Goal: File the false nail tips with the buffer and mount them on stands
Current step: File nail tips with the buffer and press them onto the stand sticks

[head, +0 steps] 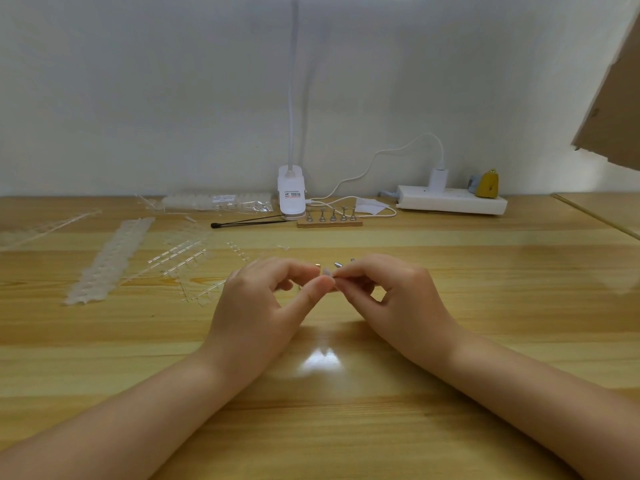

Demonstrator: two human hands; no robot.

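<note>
A clear false nail tip (326, 272) is held above the wooden table (450, 341), pinched between thumb and forefinger of the left hand (263, 306) and of the right hand (391, 296), fingertips meeting. Loose metal stands (337, 264) lie just behind. A wooden base with five upright stands (329, 218) sits farther back, near the lamp clamp (291, 194).

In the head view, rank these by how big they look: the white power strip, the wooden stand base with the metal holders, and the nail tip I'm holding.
Largest to smallest as they look:
1. White power strip
2. Wooden stand base
3. Nail tip, pinched between the left hand and right hand; it is nearest the camera yet looks far the smallest.
</note>
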